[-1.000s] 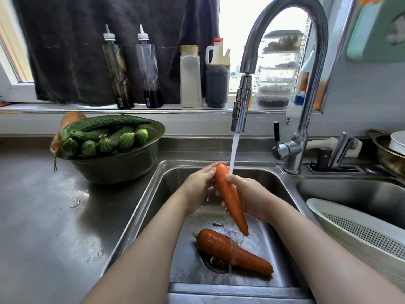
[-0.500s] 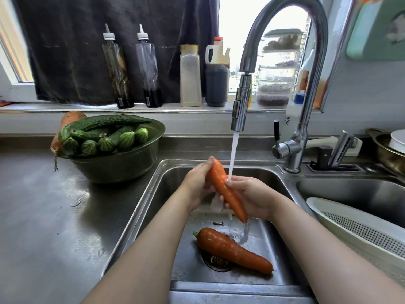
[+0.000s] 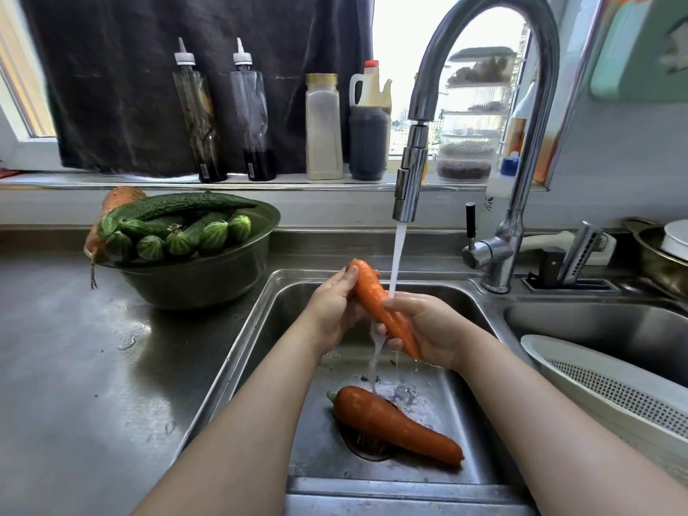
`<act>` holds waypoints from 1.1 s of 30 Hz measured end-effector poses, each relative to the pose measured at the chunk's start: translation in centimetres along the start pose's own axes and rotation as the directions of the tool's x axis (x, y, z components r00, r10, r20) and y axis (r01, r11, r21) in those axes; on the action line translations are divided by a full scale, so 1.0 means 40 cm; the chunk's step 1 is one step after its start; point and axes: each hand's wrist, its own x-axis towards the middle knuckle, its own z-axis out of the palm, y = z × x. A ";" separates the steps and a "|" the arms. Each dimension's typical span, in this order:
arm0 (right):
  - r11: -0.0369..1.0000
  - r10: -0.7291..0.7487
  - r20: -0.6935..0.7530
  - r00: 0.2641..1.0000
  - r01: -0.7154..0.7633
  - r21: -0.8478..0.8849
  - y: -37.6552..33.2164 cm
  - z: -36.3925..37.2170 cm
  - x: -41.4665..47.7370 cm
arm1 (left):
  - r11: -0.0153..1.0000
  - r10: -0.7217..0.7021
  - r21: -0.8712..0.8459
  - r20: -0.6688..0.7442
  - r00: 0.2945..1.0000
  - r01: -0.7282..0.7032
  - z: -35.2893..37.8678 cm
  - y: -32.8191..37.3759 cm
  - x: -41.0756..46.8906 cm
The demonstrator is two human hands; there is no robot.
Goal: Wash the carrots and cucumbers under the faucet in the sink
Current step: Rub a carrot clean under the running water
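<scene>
Orange carrot (image 3: 373, 300) (tilted) | left hand (image 3: 332, 310) grips top | right hand (image 3: 430, 329) grips tip

Home kitchen. Stainless double sink (image 3: 260, 348) set in steel counter (image 3: 74, 366); tall gooseneck faucet (image 3: 533, 143) running. Windowsill (image 3: 111, 183) behind holds 2 squeeze bottles (image 3: 195, 117) with dark liquid at bottom, pale jar (image 3: 324, 132), handled jug (image 3: 368, 139) of dark liquid, stacked clear food containers (image 3: 473, 117). Metal bowl (image 3: 208, 281) heaped with cucumbers (image 3: 178, 204) on counter. White perforated colander (image 3: 580, 357) in right basin. Metal pot (image 3: 647, 255) at far right. Dark cloth (image 3: 149, 68) hung across window, daylight beside it.
</scene>
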 end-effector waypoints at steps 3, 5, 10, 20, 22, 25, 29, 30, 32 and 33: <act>0.998 0.006 -0.147 0.989 -0.016 -0.064 -0.001 0.000 0.003 | 0.999 0.006 0.039 -0.017 1.000 -0.005 0.014 -0.001 -0.001; 0.999 0.022 -0.132 0.991 -0.028 -0.043 -0.006 -0.005 -0.001 | 0.998 0.008 0.066 -0.040 0.999 -0.005 0.020 -0.001 -0.006; 0.998 0.019 -0.151 0.988 -0.027 -0.050 0.005 -0.003 0.005 | 0.992 0.015 0.126 -0.089 0.996 -0.004 0.022 -0.014 0.000; 0.997 0.028 -0.158 0.987 -0.038 -0.060 0.006 -0.015 0.015 | 0.992 0.034 0.123 -0.117 0.993 -0.019 0.032 -0.005 -0.009; 0.998 0.042 -0.124 0.991 -0.047 -0.033 0.001 -0.020 0.011 | 0.993 0.038 0.112 -0.120 0.992 -0.024 0.033 -0.002 -0.009; 0.999 0.042 -0.125 0.991 -0.045 -0.022 0.000 -0.015 0.009 | 0.993 0.037 0.117 -0.140 0.989 -0.020 0.029 -0.003 -0.008; 0.997 0.055 -0.140 0.989 -0.061 -0.039 0.002 -0.008 0.010 | 0.993 0.036 0.118 -0.159 0.987 -0.017 0.026 -0.004 -0.007; 0.998 0.061 -0.113 0.992 -0.065 -0.025 0.000 -0.012 0.009 | 0.993 0.037 0.116 -0.170 0.985 -0.017 0.024 -0.006 -0.004; 0.998 0.070 -0.046 0.996 -0.070 0.001 -0.007 -0.019 0.001 | 0.994 0.035 0.108 -0.214 0.976 -0.011 0.022 -0.008 0.001; 0.997 0.075 -0.022 0.997 -0.075 0.008 -0.008 -0.022 -0.001 | 0.996 0.024 0.091 -0.252 0.967 -0.001 0.019 -0.007 0.004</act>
